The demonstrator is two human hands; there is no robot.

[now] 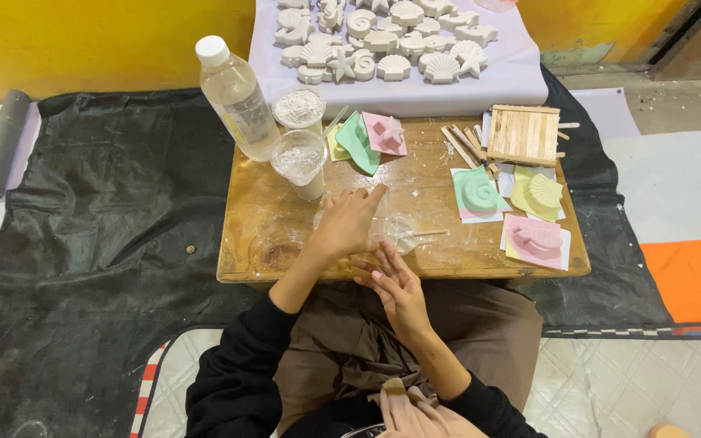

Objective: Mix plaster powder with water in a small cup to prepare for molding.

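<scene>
My left hand [349, 222] rests on a clear plastic cup [395, 231] lying near the front of the small wooden table [269, 219], fingers curved over its rim. A thin wooden stick [432, 234] pokes out of the cup to the right. My right hand [395, 288] hovers just below the table's front edge, fingers spread, holding nothing. Behind the left hand stand a clear cup [300, 162] with white powder and a second powder cup [299, 108], beside a tilted water bottle [238, 97].
Pastel silicone moulds lie on the table: green and pink [371, 138] at the back, green shell [478, 193], yellow [539, 191] and pink [535, 239] at right. A stack of wooden sticks [523, 135] sits at back right. White plaster casts [383, 40] cover a cloth behind. A grey tube [2, 142] lies far left.
</scene>
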